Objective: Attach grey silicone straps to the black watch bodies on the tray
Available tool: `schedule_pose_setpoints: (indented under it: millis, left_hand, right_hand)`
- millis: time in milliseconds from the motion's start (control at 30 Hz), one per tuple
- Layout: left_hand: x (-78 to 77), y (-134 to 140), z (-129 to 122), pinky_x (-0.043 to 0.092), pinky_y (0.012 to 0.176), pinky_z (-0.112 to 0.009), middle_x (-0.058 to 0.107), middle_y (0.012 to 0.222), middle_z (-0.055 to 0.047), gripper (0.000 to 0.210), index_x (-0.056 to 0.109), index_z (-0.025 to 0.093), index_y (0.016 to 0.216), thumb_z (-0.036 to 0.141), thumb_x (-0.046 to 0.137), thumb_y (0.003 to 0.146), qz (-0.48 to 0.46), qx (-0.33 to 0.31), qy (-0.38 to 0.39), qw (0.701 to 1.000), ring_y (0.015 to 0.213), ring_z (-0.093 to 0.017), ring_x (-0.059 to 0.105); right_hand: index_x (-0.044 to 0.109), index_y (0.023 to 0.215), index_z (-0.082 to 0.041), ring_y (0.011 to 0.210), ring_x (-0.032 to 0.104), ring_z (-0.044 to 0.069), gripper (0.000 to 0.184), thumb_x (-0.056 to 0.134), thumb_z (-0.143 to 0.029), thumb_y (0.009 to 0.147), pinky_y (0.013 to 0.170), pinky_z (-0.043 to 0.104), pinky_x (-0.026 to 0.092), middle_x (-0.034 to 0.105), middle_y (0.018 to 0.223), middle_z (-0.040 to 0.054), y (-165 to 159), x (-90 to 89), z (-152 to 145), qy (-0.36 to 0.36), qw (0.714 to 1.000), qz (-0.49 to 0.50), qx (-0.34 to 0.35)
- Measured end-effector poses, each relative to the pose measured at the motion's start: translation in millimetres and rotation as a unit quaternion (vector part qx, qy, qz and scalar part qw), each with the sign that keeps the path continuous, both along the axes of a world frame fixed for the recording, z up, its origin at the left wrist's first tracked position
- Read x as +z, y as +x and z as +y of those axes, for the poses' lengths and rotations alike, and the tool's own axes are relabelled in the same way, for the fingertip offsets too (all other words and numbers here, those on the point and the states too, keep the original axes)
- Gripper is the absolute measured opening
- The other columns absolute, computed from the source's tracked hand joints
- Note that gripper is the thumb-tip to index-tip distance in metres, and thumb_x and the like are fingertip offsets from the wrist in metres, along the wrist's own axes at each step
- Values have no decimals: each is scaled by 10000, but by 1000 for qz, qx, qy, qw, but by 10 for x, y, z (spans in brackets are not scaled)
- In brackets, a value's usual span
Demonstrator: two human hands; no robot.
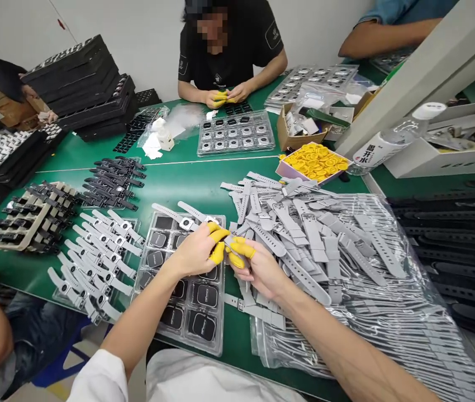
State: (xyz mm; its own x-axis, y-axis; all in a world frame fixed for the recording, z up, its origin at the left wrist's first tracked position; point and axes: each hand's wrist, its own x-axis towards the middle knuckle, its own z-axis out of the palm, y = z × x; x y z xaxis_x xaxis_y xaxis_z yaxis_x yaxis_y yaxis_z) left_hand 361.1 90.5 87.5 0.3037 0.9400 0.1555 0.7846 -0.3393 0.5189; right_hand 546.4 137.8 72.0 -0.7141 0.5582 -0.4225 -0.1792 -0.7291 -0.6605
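Lightly held: a soft grey strap between capped fingertips

Right now my left hand [198, 251] and my right hand [258, 268] meet over the green worktop [187, 184]; both are closed to a pinch, yellow rubber finger cots [217, 252] on the tips, on a small grey silicone watch strap piece [231, 244] held between them, just above the clear plastic tray of black square watch bodies [187, 304]; how much of the piece my fingers cover I cannot tell. I judge it light, limp and bendy, hardly fragile, a little slick without the cots; best gripped near its stiffer lug end, not mid-strap where it flops. Beside my right hand lies the loose heap of grey straps [304, 234] on a clear plastic bag [388, 329]; finished pale grey watches [95, 251] lie left.
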Motion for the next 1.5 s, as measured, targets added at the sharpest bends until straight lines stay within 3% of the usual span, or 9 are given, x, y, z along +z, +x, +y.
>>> schedule_pose_setpoints:
  millis: [100,267,500,667,733,867,1033,1200,1500]
  left_hand:
    - [-8,-7,-2,521,1012,-463,638,1172,-146,345,640,159,1263,215,432,993,-9,-12,-29,999,1115,-278,589]
    - [-114,8,8,500,1060,-428,646,1287,-152,360,583,164,1336,321,526,1017,-248,17,-76,966,1199,-259,617]
    - [-207,169,63,537,771,-302,673,900,-53,466,641,151,903,543,850,765,-534,121,-94,832,808,-169,663]
    - [-173,-40,158,527,545,-256,743,937,-54,616,521,193,996,626,850,708,-654,298,-16,695,612,-154,681]
    - [-164,-129,180,547,535,-261,762,1018,-70,570,496,204,1056,564,824,760,-653,346,21,673,583,-149,689]
    - [-221,-66,143,591,562,-311,747,1191,-143,385,553,174,1237,374,650,923,-571,250,-99,776,631,-170,723]
    - [-253,122,-1,519,1107,-495,674,1356,-112,470,641,221,1340,74,498,917,-277,31,-46,959,1244,-247,644]
    - [-203,93,-38,514,1120,-491,649,1345,-121,560,580,223,1427,26,434,924,-190,-19,-16,982,1285,-244,603]
    - [-212,126,-53,518,1108,-441,618,1330,-138,455,552,174,1430,126,391,1006,-190,22,-22,981,1257,-238,604]
  right_hand:
    - [568,773,-183,405,301,37,401,840,-471,706,377,167,152,483,524,-67,13,-45,-10,11,1000,-16,17]
    - [569,812,-209,445,387,75,431,841,-535,735,390,191,272,533,576,-47,27,-7,-47,56,998,-10,-26]
    - [581,883,-217,434,254,56,523,758,-700,788,399,188,218,385,533,-89,48,-33,-106,83,995,-57,21]
    - [558,837,-199,435,196,31,573,751,-734,764,405,176,152,368,555,-97,79,-76,-134,55,985,-99,130]
    - [540,831,-208,421,240,33,558,769,-712,758,396,179,187,419,573,-89,83,-74,-157,85,984,-104,117]
    - [527,854,-230,431,401,67,473,758,-641,814,414,210,333,541,626,-65,77,-82,-188,170,982,-84,11]
    - [587,882,-216,426,398,72,406,752,-586,845,418,209,325,518,578,-69,78,-109,-185,158,985,-67,17]
    - [571,826,-213,404,314,63,402,775,-559,820,390,198,268,484,523,-74,67,-87,-164,123,990,-65,16]
    - [512,789,-223,424,255,53,360,789,-452,809,386,168,202,409,541,-91,13,-4,-154,54,997,-32,-52]
